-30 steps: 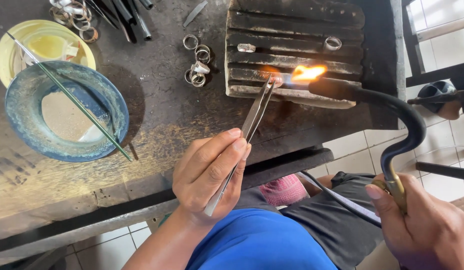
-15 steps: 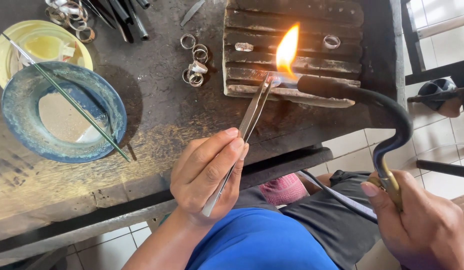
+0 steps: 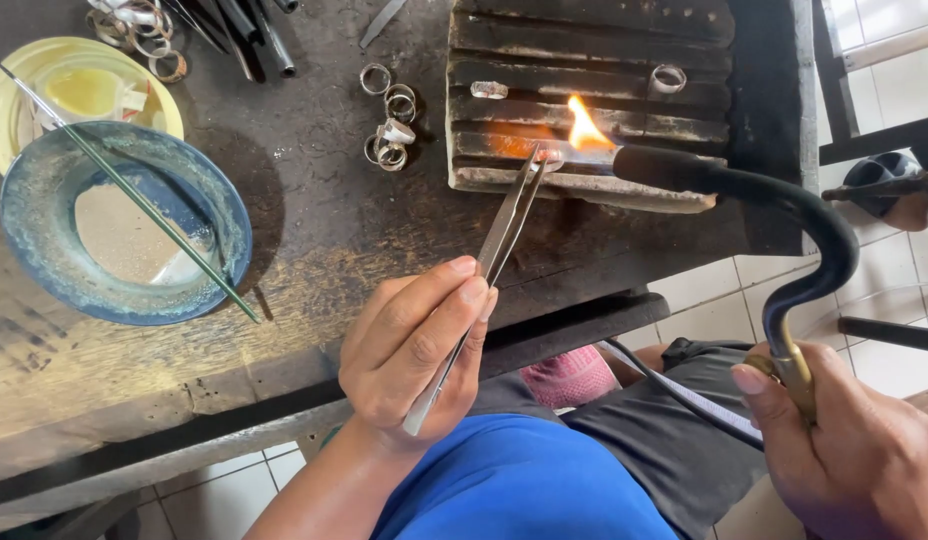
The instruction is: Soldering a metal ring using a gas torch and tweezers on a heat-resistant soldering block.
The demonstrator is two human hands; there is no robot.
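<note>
My left hand (image 3: 416, 350) pinches long steel tweezers (image 3: 494, 250), whose tips hold a small metal piece at the front of a charred ridged block (image 3: 584, 60). My right hand (image 3: 854, 460) grips the brass handle of a curved black torch (image 3: 774, 200). Its nozzle points left at the tweezer tips, and an orange flame (image 3: 587, 128) burns there on the block. Two silver rings (image 3: 668, 78) lie farther back on the block.
A blue bowl (image 3: 44, 270) with a thin green rod (image 3: 134, 195) across it sits left on the dark scorched bench (image 3: 314, 230), beside a yellow dish (image 3: 14, 90). Several loose rings (image 3: 388, 120) lie near the block. Dark tools (image 3: 254, 35) rest at the top edge.
The flame flared tall half a second ago and is now shorter and lower. The tweezer tips and torch nozzle have stayed at the block's front edge.
</note>
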